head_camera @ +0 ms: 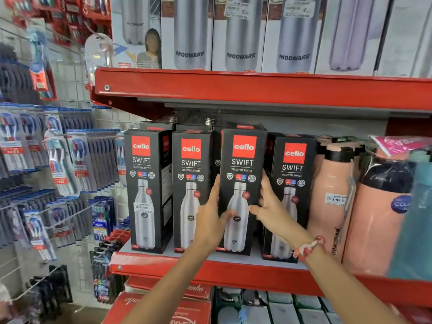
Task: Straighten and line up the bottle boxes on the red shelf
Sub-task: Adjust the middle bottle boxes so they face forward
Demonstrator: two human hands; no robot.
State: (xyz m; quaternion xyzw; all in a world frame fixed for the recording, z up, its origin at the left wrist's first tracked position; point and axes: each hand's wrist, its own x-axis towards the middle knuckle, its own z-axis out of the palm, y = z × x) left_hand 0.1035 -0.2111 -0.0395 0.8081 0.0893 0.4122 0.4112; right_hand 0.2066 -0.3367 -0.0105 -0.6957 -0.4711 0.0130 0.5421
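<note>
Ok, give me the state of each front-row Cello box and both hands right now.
First box: upright, untouched.
Second box: upright, untouched.
Third box: gripped on both sides, standing forward of its neighbours.
Fourth box: upright, set back.
Left hand: on third box's left edge.
Right hand: on its right edge.

Black bottle boxes (242, 188) with red logo squares; red shelf (210, 268); peach bottles (329, 195).

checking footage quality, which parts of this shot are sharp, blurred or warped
Head view: the black Cello Swift box held by the left hand and right hand reads sharp; hanging toothbrush packs and pink plastic bottles at the edges blur; the red shelf edge slants, wide-angle.
</note>
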